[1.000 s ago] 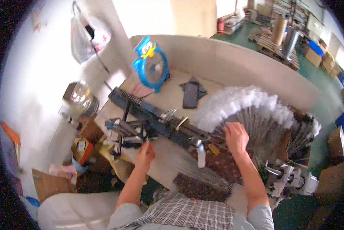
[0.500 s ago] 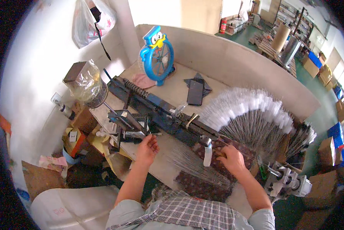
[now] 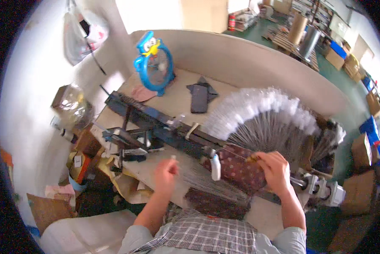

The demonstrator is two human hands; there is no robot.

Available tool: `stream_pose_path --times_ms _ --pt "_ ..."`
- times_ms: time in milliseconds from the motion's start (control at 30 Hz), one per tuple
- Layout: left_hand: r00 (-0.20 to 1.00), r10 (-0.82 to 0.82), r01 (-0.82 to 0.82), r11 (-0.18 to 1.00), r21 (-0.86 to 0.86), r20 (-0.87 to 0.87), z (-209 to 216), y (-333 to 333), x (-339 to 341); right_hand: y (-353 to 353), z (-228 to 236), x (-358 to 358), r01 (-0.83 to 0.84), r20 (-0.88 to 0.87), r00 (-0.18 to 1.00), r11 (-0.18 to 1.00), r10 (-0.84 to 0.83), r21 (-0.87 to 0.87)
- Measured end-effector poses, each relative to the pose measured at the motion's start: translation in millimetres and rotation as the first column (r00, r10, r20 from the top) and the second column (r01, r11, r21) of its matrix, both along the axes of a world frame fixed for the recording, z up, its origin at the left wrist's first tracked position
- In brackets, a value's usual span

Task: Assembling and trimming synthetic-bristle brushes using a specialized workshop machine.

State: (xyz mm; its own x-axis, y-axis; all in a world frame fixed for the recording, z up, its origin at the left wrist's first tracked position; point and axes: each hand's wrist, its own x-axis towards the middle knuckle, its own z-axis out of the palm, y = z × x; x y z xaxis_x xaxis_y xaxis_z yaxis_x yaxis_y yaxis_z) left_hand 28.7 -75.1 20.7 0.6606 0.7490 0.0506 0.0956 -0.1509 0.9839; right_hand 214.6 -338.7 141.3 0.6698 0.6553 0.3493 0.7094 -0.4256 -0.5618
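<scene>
My right hand point(image 3: 275, 170) is closed in a pinch at the right end of the long dark machine point(image 3: 177, 134). A thin wire point(image 3: 235, 153) runs from the machine to its fingertips, where a small yellowish spot shows. Motion smears my left hand point(image 3: 166, 173); its fingers look curled, with a small pale bit at their tips that I cannot make out. Beside it, a loose spread of thin wires point(image 3: 207, 180) lies on the bench. A white handle-like piece point(image 3: 215, 167) hangs from the machine between my hands, next to a dark spotted cloth point(image 3: 242, 173).
Thin-stemmed brushes with white tips point(image 3: 262, 110) fan out behind the machine. A phone point(image 3: 199, 99) and a blue cartoon-shaped fan point(image 3: 156, 65) stand farther back. A motor-like metal unit point(image 3: 321, 188) sits at the right; cardboard boxes point(image 3: 88, 142) are at the left.
My right hand has moved right, away from the white handle-like piece. My left hand has come away from the metal bracket, toward the loose wires. The whole view has shifted a little.
</scene>
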Motion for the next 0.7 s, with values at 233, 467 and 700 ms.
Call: stream_pose_path --times_ms 233,467,700 --pt "0.924 -0.296 0.382 0.707 -0.596 0.243 47 -121 87 -9 -16 7 0.024 -0.259 0.966 0.999 -0.016 0.028" --pt "0.892 -0.4 0.45 0.739 -0.502 0.21 35 -137 105 -30 -30 7 0.068 -0.548 0.834 0.974 0.064 0.217" --pt "0.985 -0.096 0.164 0.783 -0.6 0.144 49 -119 96 2 -15 8 -0.072 0.117 0.991 0.994 0.061 0.088"
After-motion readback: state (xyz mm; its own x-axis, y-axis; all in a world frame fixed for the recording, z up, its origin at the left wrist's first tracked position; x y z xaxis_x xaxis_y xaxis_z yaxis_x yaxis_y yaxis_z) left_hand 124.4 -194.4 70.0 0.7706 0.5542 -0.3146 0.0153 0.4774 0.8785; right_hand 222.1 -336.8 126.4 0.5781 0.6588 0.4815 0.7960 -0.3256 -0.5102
